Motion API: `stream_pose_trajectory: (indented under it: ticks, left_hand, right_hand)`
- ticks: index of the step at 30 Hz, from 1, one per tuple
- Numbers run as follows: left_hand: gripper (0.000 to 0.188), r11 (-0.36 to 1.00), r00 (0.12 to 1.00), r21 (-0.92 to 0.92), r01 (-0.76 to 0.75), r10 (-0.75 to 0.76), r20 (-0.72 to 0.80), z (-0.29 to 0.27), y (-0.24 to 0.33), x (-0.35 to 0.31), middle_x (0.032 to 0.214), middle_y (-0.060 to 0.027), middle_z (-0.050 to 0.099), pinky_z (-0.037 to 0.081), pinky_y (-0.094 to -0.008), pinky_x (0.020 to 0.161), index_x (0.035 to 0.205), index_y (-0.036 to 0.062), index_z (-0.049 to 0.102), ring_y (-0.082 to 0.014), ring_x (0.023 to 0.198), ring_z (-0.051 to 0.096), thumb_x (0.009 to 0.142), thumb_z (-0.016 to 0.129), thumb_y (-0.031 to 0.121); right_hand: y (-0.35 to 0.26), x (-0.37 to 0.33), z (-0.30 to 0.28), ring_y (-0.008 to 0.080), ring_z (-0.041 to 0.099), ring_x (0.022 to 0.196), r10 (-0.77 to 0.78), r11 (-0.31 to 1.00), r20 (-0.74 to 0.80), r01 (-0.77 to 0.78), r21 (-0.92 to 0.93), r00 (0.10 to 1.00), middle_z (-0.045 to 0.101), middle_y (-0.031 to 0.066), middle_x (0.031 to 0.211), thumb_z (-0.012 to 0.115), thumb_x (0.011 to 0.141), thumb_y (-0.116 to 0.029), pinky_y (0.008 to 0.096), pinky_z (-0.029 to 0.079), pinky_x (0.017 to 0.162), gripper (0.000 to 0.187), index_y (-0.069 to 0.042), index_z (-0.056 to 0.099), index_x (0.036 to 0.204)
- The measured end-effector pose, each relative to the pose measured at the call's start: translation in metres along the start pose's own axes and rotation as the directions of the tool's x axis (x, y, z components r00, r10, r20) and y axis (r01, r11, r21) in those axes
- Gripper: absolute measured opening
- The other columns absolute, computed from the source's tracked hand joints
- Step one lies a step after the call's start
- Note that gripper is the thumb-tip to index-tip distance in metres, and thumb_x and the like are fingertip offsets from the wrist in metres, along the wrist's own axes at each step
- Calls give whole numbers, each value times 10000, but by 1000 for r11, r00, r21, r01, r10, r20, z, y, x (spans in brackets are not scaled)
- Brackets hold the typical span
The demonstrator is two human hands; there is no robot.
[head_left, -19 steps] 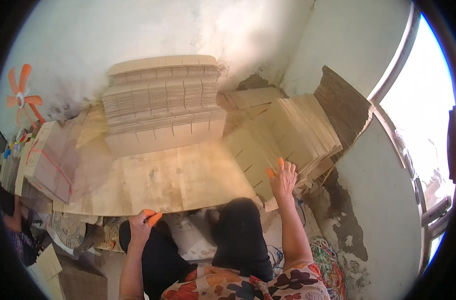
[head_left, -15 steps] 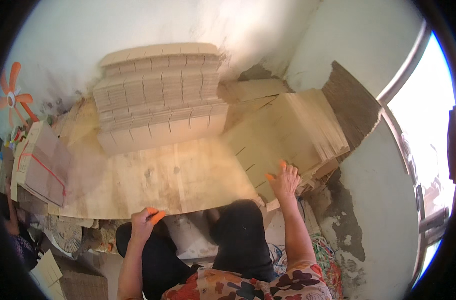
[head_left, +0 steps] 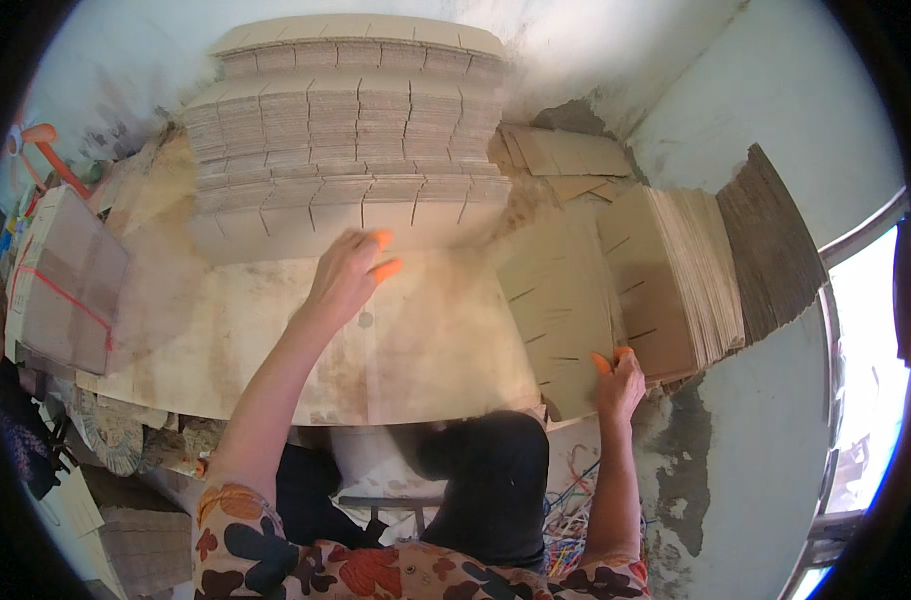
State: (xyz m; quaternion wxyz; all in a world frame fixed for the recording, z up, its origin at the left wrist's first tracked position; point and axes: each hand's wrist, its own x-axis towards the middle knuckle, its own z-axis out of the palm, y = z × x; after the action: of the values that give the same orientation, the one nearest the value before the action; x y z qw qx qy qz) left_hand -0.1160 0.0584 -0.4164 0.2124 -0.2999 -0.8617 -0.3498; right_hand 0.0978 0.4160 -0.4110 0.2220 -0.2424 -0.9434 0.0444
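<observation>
In the head view, the left hand [head_left: 347, 275] is stretched far out over the wooden counter [head_left: 275, 340], with the arm long and nearly straight. Its fingers are spread a little and bent down, with orange tips, and they touch or almost touch the near edge of the big stack of cardboard sheets [head_left: 345, 150] at the far side of the counter. It grips nothing that can be seen. The right hand [head_left: 620, 380] is low at the right, near the person's knee. Its fingers are curled together on the near edge of a flat cardboard sheet [head_left: 555, 300] with slits in it, which lies on the right part of the counter. Just to the right of that sheet leans a row of more cardboard sheets [head_left: 675, 280]. A tied bundle with a red string [head_left: 60, 285] sits at the left. A moment ago the left hand was down at the near edge of the counter; now it has gone up to the far stack. The right hand has stayed at about the same place.
</observation>
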Motion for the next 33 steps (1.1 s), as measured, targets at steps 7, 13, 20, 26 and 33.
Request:
stream_pose_trajectory:
  ticks: [7,13,20,26,33]
  left_hand:
    - [421,978,996,188,-88,91,-11,66,-11,65,978,-69,568,370,-392,870,1055,52,547,-253,958,483,703,745,170]
    - [311,947,994,318,-42,6,113,99,-25,88,913,-76,596,387,-376,834,923,59,571,-248,924,511,674,730,153]
    - [133,949,967,189,-252,252,23,95,-38,89,773,-40,614,442,-336,750,756,73,568,-226,820,543,667,667,70]
    - [93,968,968,116,-222,204,149,97,-30,65,720,-40,625,476,-358,675,712,75,552,-231,771,556,690,643,68]
    - [126,946,955,191,-262,226,190,87,-28,73,775,-59,599,479,-355,725,725,65,545,-243,838,550,708,667,90]
  right_hand:
    - [-17,11,-27,145,587,714,312,861,-33,-268,432,950,632,89,851,679,818,-152,301,479,640,218,-25,596,975]
    - [-36,14,-27,51,546,785,307,635,-120,-109,765,944,648,45,953,622,847,-4,213,466,746,335,0,544,1173]
    - [-99,23,-20,22,541,740,180,781,-171,-36,623,969,644,-4,912,637,854,-29,170,451,655,512,-45,457,1333]
    - [-123,40,1,149,650,801,-15,837,-223,134,530,975,668,157,1008,663,822,-11,272,509,695,522,-33,474,1308]
    - [-129,43,3,170,658,795,-68,815,-340,249,524,938,668,164,990,671,808,13,264,507,691,531,-1,469,1299]
